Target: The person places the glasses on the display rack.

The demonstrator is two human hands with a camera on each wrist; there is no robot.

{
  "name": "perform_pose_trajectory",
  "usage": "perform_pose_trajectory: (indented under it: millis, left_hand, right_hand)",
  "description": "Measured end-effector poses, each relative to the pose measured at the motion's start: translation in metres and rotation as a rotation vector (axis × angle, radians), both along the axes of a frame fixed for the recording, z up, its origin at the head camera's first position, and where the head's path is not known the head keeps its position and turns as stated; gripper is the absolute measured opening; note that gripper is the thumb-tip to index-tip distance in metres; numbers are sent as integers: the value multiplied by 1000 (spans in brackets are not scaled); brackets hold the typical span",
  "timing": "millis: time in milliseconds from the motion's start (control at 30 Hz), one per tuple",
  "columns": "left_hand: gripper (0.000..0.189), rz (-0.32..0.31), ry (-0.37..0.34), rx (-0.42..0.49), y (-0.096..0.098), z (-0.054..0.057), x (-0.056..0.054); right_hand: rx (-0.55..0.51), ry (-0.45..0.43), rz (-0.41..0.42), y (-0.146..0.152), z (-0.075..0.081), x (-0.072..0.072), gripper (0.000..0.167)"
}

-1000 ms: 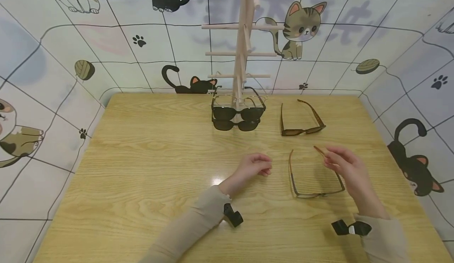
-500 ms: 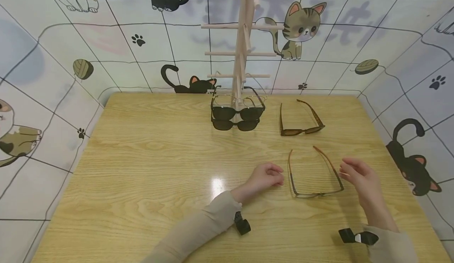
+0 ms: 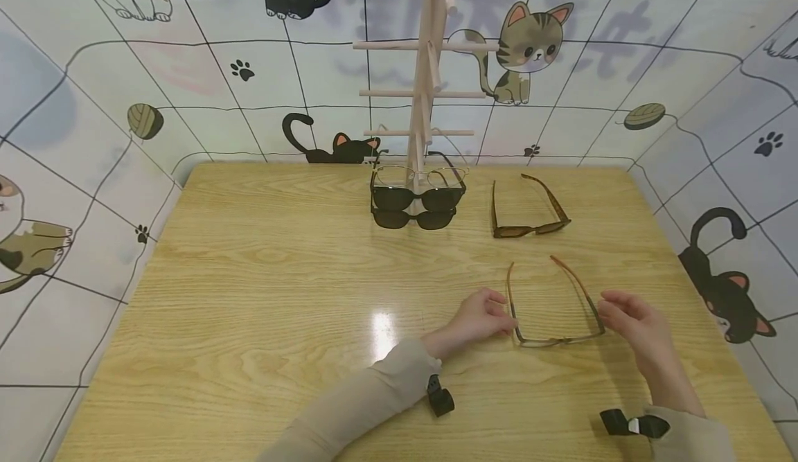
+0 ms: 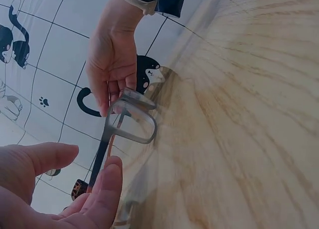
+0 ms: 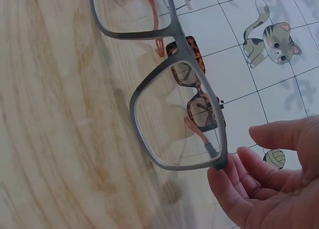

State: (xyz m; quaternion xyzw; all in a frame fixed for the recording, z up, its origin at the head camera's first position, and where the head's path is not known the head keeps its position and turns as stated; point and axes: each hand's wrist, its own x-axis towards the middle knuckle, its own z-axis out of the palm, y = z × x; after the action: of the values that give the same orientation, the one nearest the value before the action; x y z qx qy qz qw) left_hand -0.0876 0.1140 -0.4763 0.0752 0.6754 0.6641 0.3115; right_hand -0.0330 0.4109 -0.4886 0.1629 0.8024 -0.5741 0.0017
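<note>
- The grey-framed glasses are on the right half of the wooden table, near side, between the two hands.
- Their front faces the person; both temples are unfolded, point away toward the wall and converge toward orange-brown tips.
- The long axis of the front runs left to right, the right end slightly farther from the person.
- The left hand is at the left temple, near the hinge; its thumb stands wide of the fingers. Contact cannot be confirmed.
- The right hand is at the right front corner, fingertips right at the hinge, thumb held apart. Whether they touch cannot be told.
- Beyond them are tortoiseshell glasses, temples unfolded and likewise pointing away.
- A wooden stand with crossbars rises at the far edge. At its lower part, one above another: gold-rimmed glasses, black sunglasses and lower dark sunglasses. How each is supported is unclear.
- Beige sleeves cover the forearms; each wrist carries a black device.
</note>
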Motion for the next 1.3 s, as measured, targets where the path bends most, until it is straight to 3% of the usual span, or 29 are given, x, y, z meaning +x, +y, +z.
perform_pose_trajectory:
  millis: [167,333,467,567,800,1067,1300]
  left_hand:
    - [29,6,-43,4,7,-4,4]
    - [28,42,-64,-7,13,-6,6]
    - [28,63,-68,-21,15,-4,6]
    - [29,67,-76,-11,15,-3,5]
    - [28,45,-82,22,9,-1,3]
    - [29,21,-124,134,-2,9,-3]
    - [32,32,-132,191,-10,22,-7]
  right_hand:
    - [85,-17,44,-7,8,4,27]
    - [116,-51,37,-17,13,6,11]
    - [127,-64,28,-29,23,6,26]
    - [126,-50,44,-34,29,7,27]
    - [29,-72,43,-33,31,8,9]
    - [-291,3,63,-34,33,11,17]
    - [-377,61,79,-42,46,11,19]
